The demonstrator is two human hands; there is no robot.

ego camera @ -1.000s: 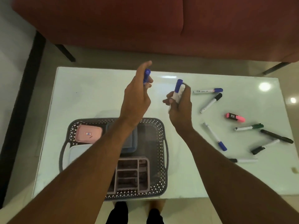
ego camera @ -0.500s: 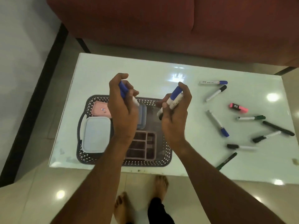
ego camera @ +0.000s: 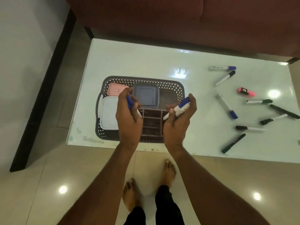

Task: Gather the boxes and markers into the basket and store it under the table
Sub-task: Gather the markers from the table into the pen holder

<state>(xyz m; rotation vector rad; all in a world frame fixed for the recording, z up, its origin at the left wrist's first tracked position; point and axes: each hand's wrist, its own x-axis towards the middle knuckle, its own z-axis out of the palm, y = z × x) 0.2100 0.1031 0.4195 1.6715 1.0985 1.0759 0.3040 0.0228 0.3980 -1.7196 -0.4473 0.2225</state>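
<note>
A dark perforated basket [ego camera: 168,85] sits on the glass table [ego camera: 146,62]. Inside it lie a pink box [ego camera: 114,89], a blue-grey box [ego camera: 146,95], a pale blue box [ego camera: 109,112] and a brown divided tray [ego camera: 151,122]. My left hand [ego camera: 128,116] hovers over the basket, closed around a blue-capped marker [ego camera: 129,102]. My right hand [ego camera: 178,120] grips two blue-capped markers [ego camera: 182,106] above the basket's right side. Several loose markers lie on the table's right half, among them a blue one [ego camera: 227,106], a pink highlighter [ego camera: 246,92] and a green one [ego camera: 233,143].
A red sofa [ego camera: 178,21] stands behind the table. A dark strip [ego camera: 43,88] runs along the floor at left. My bare feet [ego camera: 131,194] stand on the tiled floor just in front of the table's near edge.
Both hands have come down and toward me with their markers, from above the table's middle to over the basket. My view has tilted down, so the table's near edge and my feet show.
</note>
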